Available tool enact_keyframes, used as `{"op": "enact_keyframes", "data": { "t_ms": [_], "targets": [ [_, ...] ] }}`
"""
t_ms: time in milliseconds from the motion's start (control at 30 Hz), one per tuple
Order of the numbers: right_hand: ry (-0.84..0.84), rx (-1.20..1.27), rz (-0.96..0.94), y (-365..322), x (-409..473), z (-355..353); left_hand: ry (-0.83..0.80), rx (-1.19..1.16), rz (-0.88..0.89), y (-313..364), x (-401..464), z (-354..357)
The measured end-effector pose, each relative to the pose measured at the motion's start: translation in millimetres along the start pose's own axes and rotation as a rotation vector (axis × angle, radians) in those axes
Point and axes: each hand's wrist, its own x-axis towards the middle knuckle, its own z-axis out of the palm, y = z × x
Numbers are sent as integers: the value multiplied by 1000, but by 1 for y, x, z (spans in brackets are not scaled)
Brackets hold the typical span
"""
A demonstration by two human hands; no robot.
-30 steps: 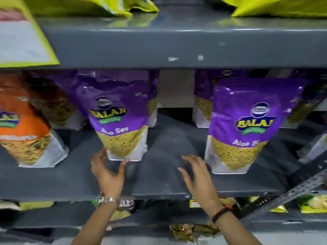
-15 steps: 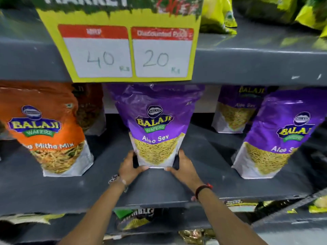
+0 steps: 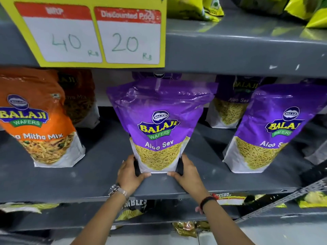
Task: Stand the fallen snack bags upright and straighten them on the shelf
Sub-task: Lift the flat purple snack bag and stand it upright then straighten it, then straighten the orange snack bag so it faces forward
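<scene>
A purple Aloo Sev bag (image 3: 159,124) stands upright in the middle of the grey shelf (image 3: 99,183). My left hand (image 3: 129,172) grips its lower left corner and my right hand (image 3: 187,172) grips its lower right corner. Another purple bag top (image 3: 159,75) shows right behind it. A second purple Aloo Sev bag (image 3: 276,128) stands to the right, leaning a little left, with a third purple bag (image 3: 230,103) further back. An orange Mitha Mix bag (image 3: 35,121) stands at the left, with a darker orange bag (image 3: 79,98) behind it.
A yellow price sign (image 3: 93,32) reading 40 and 20 hangs from the upper shelf edge (image 3: 238,53). Yellow-green bags (image 3: 194,7) sit on the upper shelf. More packets (image 3: 134,207) lie on the lower shelf. A perforated metal strip (image 3: 283,200) crosses at the lower right.
Both hands went from hovering open at the shelf edge to closing on the bottom corners of the middle purple bag. The view shifted left and closer, bringing the price sign into sight.
</scene>
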Motion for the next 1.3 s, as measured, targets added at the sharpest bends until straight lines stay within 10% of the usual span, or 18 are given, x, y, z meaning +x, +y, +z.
{"op": "enact_keyframes", "data": {
  "t_ms": [300,500,800,1100,1300],
  "targets": [
    [-8,61,-4,1,-4,-2,-35,-8,26,1,-2,-2],
    [418,85,-216,-21,-45,-2,161,-220,76,-16,-24,-22],
    [65,-23,-542,-113,-24,109,661,-105,-29,-101,-33,-148],
    [-220,136,-97,-171,37,221,-48,-40,-10,-193,46,-231],
    [-128,70,-43,-186,39,235,-92,74,45,-188,60,-230]
  ]
}}
